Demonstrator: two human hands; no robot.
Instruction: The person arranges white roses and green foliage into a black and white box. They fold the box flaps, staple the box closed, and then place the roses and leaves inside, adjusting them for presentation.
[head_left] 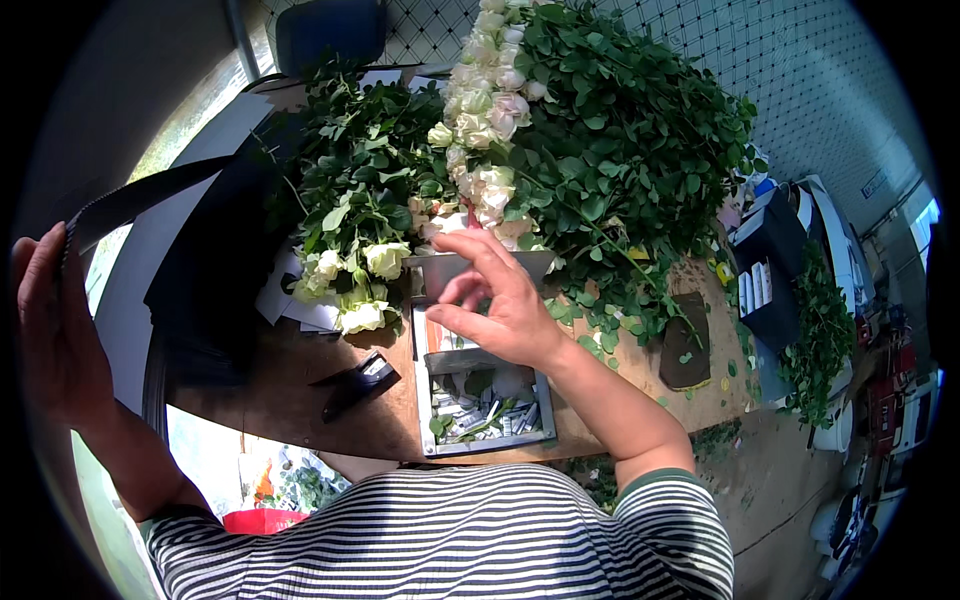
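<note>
At the far left, my left hand [70,340] grips the edge of a black sheet [150,195], which bends up from a dark stack [215,290]. My right hand [500,305] hovers over a grey metal box [548,408], fingers apart and nothing visible in them. Small white and grey pieces with bits of leaf lie in the box's near compartment. Beyond that hand runs a row of pale roses [480,110]. Left of the box, a black stapler [360,385] rests on the wooden table [400,430].
Leafy rose stems [620,130] are heaped at the back right, and a smaller bunch [370,150] with white blooms [385,262] lies left of the row. A dark flat piece [686,345] sits on the table's right. Farther right stands a dark box [770,290] beside more greenery.
</note>
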